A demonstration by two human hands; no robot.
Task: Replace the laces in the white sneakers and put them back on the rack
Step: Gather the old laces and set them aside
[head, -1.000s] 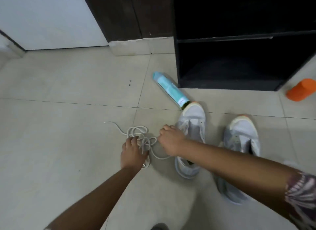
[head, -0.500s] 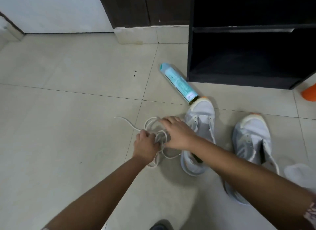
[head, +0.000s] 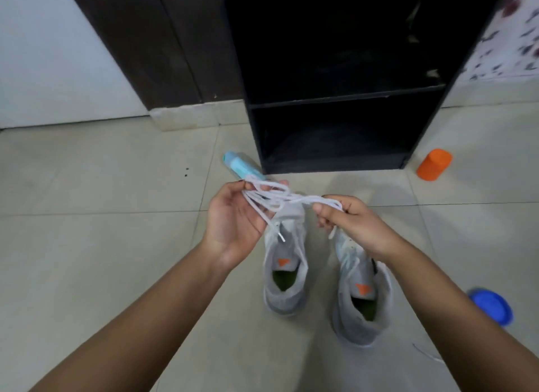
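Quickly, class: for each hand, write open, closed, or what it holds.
Left hand: holds the white shoelaces, fingers curled round them.
Right hand: pinches the same shoelaces.

Dim, soft indoor light; slight blur, wide-angle distortion.

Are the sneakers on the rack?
No, the left sneaker and the right sneaker stand on the floor in front of the rack.

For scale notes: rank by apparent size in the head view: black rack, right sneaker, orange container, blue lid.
black rack
right sneaker
orange container and blue lid: alike; lid nearer, blurred
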